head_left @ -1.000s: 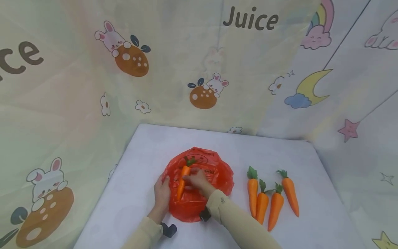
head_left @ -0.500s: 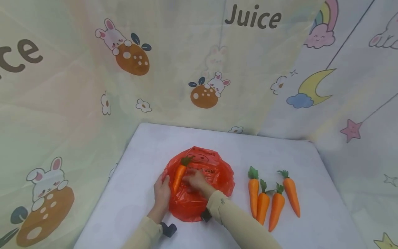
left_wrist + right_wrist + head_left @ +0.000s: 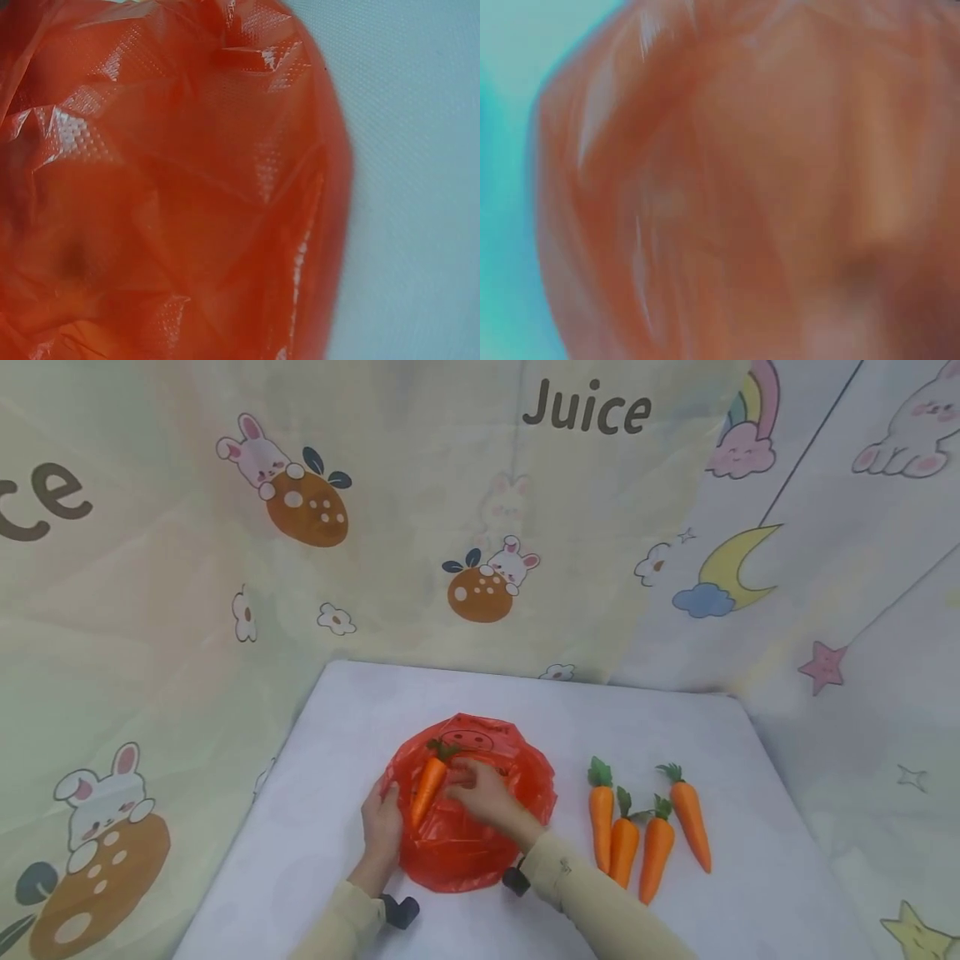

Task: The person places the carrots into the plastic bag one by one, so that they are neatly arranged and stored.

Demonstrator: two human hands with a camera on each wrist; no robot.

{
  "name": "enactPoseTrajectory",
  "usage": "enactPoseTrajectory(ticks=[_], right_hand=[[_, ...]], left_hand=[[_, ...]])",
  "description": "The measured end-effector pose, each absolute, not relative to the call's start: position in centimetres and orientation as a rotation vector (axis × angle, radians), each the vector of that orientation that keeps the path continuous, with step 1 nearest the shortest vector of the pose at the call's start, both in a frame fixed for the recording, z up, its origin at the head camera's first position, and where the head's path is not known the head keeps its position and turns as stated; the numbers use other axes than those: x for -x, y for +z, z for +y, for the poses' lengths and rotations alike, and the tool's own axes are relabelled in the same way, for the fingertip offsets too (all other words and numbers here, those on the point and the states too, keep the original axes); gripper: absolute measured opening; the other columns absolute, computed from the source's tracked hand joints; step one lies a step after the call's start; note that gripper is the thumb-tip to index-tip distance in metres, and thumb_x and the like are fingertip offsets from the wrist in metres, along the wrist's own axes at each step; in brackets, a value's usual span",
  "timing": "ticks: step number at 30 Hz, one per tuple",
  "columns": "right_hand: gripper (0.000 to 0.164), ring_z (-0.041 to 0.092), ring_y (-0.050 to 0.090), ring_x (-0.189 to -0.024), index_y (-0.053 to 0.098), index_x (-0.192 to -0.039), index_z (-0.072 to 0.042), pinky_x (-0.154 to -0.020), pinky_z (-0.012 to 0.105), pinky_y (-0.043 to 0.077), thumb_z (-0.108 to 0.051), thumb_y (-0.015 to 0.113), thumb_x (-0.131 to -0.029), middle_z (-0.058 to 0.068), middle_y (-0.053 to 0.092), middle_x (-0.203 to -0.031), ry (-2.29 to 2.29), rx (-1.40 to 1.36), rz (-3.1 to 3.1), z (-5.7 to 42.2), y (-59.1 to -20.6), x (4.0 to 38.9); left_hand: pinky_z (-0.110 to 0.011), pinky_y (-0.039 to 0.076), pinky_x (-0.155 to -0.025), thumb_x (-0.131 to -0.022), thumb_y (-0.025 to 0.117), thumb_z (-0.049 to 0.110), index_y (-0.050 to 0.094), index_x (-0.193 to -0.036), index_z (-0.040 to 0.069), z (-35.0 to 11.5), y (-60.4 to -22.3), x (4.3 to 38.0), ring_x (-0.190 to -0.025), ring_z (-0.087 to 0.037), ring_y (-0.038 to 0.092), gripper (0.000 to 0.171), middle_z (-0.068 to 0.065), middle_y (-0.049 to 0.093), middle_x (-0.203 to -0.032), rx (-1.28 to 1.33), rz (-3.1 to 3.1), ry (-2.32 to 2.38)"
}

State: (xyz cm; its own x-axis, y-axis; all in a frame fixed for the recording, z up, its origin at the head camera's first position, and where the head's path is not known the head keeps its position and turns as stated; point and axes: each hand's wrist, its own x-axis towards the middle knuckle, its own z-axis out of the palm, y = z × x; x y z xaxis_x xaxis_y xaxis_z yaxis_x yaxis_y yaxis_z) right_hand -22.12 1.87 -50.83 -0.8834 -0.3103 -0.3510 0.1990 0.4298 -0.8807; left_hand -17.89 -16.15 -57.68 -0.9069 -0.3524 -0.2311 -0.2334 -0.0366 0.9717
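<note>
A red plastic bag [image 3: 450, 864] lies spread on the white table, its mouth facing up, in the head view. One carrot [image 3: 427, 789] with a green top lies slanted in its opening. My left hand [image 3: 382, 827] holds the bag's left rim, thumb over the edge. Over the opening, my right hand [image 3: 483, 789] sits just right of the carrot, fingers loosely bent and apart from it. Crinkled red plastic [image 3: 187, 187] fills most of the left wrist view. A blurred stretch of the bag [image 3: 727, 187] covers the right wrist view.
To the right of the bag, several carrots [image 3: 656, 856] with leafy tops lie close together on the white table [image 3: 570, 718]. A printed cloth [image 3: 390, 568] hangs behind and at the sides of the table.
My right hand let go of the carrot, which now leans further left in the bag. The hand has since drawn slightly up and right. The left hand stays at the rim.
</note>
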Motion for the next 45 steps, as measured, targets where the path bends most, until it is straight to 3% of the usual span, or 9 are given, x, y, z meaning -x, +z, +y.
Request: enactPoseTrajectory(ticks=[7, 13, 19, 27, 36, 45], right_hand=[[0.059, 0.026, 0.06, -0.117, 0.054, -0.144, -0.022, -0.086, 0.046, 0.059, -0.031, 0.077, -0.091, 0.003, 0.064, -0.13, -1.27, 0.284, 2.594, 5.2, -46.1, 21.2], [0.071, 0.029, 0.06, -0.117, 0.051, -0.148, -0.016, -0.088, 0.05, 0.058, -0.034, 0.081, -0.086, 0.009, 0.061, -0.134, -0.78, 0.277, 3.087, 8.1, -44.4, 21.4], [0.094, 0.039, 0.056, -0.119, 0.038, -0.155, -0.009, -0.081, 0.053, 0.059, -0.038, 0.086, -0.079, 0.021, 0.049, -0.142, -0.469, 0.127, 3.283, 11.3, -45.3, 21.8], [0.112, 0.047, 0.048, -0.125, 0.018, -0.159, 0.001, -0.088, 0.057, 0.055, -0.035, 0.087, -0.079, 0.031, 0.034, -0.149, -0.477, -0.091, 3.105, 14.5, -48.5, 22.6], [0.102, 0.048, 0.051, -0.113, 0.028, -0.148, 0.013, -0.089, 0.062, 0.053, -0.034, 0.087, -0.079, 0.037, 0.042, -0.134, -0.508, -0.227, 2.93, 17.3, -52.2, 22.8], [0.081, 0.038, 0.055, -0.09, 0.044, -0.127, 0.014, -0.081, 0.057, 0.057, -0.035, 0.087, -0.079, 0.029, 0.051, -0.106, -0.501, -0.255, 2.881, 18.8, -53.1, 22.8]], left_hand=[[-0.048, 0.04, -0.111, -0.11, 0.042, 0.032, 0.033, -0.159, 0.015, -16.8, -57.8, 18.0, -0.137, -0.029, 0.045, 0.052, -0.005, 0.045, -0.153, -0.684, -2.116, -2.091], [-0.05, 0.039, -0.111, -0.11, 0.041, 0.033, 0.032, -0.159, 0.014, -17.0, -57.7, 18.0, -0.138, -0.031, 0.043, 0.053, -0.007, 0.043, -0.155, -0.696, -2.121, -2.074], [-0.048, 0.039, -0.111, -0.11, 0.042, 0.034, 0.03, -0.16, 0.015, -17.0, -57.4, 17.9, -0.139, -0.03, 0.043, 0.055, -0.007, 0.041, -0.156, -0.719, -2.121, -2.093], [-0.046, 0.039, -0.112, -0.109, 0.042, 0.037, 0.028, -0.16, 0.017, -16.7, -57.3, 17.8, -0.14, -0.029, 0.041, 0.057, -0.005, 0.039, -0.157, -0.745, -2.143, -2.098], [-0.046, 0.039, -0.111, -0.109, 0.042, 0.036, 0.029, -0.16, 0.017, -16.3, -57.4, 17.8, -0.139, -0.029, 0.042, 0.056, -0.005, 0.041, -0.156, -0.73, -2.133, -2.106], [-0.048, 0.038, -0.112, -0.11, 0.042, 0.036, 0.029, -0.16, 0.015, -16.0, -57.4, 17.9, -0.14, -0.031, 0.041, 0.056, -0.007, 0.04, -0.157, -0.717, -2.137, -2.081]])
